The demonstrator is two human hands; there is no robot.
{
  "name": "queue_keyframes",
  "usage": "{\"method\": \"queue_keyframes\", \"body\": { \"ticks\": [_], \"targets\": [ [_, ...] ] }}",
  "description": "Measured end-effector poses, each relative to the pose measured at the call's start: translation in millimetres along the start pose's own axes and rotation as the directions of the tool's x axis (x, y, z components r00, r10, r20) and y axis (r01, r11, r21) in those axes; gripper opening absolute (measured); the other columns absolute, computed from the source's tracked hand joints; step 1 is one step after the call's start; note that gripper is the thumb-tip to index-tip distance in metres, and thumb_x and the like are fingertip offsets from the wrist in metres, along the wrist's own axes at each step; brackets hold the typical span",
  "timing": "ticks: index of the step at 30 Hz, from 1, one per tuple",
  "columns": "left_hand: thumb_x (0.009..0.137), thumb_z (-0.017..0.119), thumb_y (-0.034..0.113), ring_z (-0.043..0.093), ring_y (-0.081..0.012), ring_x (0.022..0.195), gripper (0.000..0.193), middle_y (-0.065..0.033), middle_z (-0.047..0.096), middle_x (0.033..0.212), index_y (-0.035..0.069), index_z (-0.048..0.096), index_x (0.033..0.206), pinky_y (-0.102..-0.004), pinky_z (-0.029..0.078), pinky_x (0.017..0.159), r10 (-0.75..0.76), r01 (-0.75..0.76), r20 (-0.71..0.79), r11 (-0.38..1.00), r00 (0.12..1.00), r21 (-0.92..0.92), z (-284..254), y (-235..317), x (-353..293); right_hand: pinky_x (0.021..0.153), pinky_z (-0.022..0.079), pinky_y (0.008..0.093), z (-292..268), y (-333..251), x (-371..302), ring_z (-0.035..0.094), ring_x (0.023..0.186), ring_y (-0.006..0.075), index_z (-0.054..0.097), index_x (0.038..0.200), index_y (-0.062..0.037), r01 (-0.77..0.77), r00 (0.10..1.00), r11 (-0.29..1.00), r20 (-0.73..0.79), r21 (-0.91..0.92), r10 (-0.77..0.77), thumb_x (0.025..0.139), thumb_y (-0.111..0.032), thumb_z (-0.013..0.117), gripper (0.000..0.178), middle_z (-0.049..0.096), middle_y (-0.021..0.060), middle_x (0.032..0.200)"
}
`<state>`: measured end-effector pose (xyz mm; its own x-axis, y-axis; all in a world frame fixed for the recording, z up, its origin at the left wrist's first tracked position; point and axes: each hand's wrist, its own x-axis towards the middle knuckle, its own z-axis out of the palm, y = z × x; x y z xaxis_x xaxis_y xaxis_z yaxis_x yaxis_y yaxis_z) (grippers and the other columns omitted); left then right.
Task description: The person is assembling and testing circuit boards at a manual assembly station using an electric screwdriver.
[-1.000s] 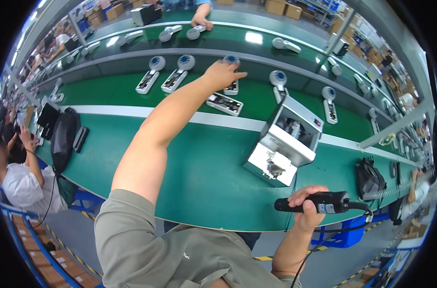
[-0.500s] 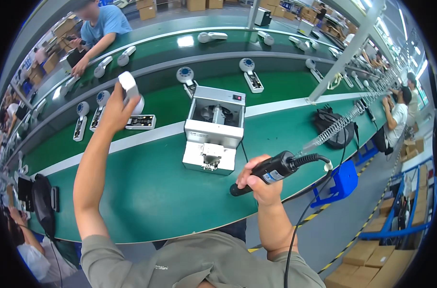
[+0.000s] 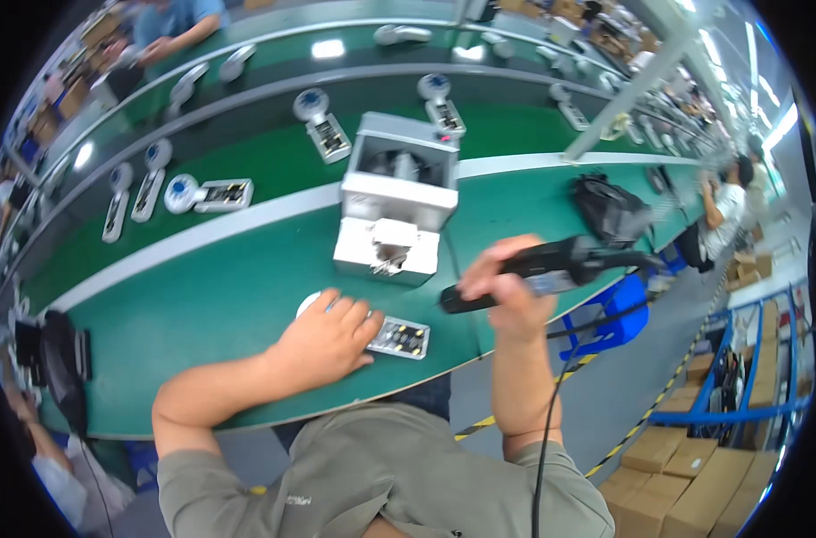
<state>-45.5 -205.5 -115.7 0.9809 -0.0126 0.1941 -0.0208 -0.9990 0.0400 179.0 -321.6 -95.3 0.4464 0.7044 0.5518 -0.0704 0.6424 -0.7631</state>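
My left hand [image 3: 323,341] rests on a white device with a round head and an open circuit board [image 3: 399,337], pressing it down on the green bench [image 3: 220,305] near the front edge. My right hand [image 3: 506,291] grips a black corded electric screwdriver [image 3: 542,267], its tip pointing left and down toward the board, a little above it. A grey and white box-shaped machine [image 3: 394,202] stands just behind both hands.
Several similar white devices [image 3: 206,193] lie on the conveyor belt behind. A black bag [image 3: 609,206] sits at the right, another black bag [image 3: 63,359] at the left. Other workers sit at far left, far right and across the line. Cardboard boxes [image 3: 686,475] stand on the floor.
My left hand brought a white device down from the conveyor and set it on the bench in front of me. My right hand moved the screwdriver closer to it.
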Motion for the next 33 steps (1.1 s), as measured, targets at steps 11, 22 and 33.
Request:
{"method": "queue_keyframes", "body": {
  "ticks": [11,22,33],
  "targets": [
    [0.078,0.067,0.027,0.053,-0.0233,0.098,0.034,-0.0075,0.055,0.106,0.008,0.059,0.105,-0.0348,0.041,0.087,-0.065,0.041,-0.118,0.979,0.991,-0.198,33,-25,-22,0.06,0.05,0.0299,37,-4,51,0.057,0.059,0.0178,0.052,0.1,-0.003,0.147,0.964,0.983,0.206,0.113,-0.168,0.082,-0.02,0.064,0.027,0.058,0.0071,0.067],
    [0.078,0.064,0.029,0.048,-0.023,0.084,0.03,-0.0074,0.053,0.096,0.008,0.062,0.1,-0.0342,0.04,0.076,-0.062,0.0,-0.251,0.971,0.966,-0.238,45,-30,-26,0.062,0.049,0.0296,54,9,42,0.056,0.059,0.0169,0.053,0.104,-0.0024,0.005,0.936,1.0,0.353,0.008,-0.007,0.083,-0.023,0.059,0.03,0.058,0.0067,0.069],
    [0.078,0.065,0.026,0.05,-0.023,0.086,0.029,-0.007,0.055,0.101,0.007,0.061,0.1,-0.0339,0.04,0.076,-0.08,0.024,-0.189,0.96,0.979,-0.28,42,-27,-25,0.058,0.05,0.0301,55,30,18,0.057,0.057,0.0175,0.053,0.103,-0.0006,-0.152,0.958,0.982,0.262,0.114,0.118,0.079,-0.02,0.063,0.032,0.058,0.0076,0.066]
  ]
}}
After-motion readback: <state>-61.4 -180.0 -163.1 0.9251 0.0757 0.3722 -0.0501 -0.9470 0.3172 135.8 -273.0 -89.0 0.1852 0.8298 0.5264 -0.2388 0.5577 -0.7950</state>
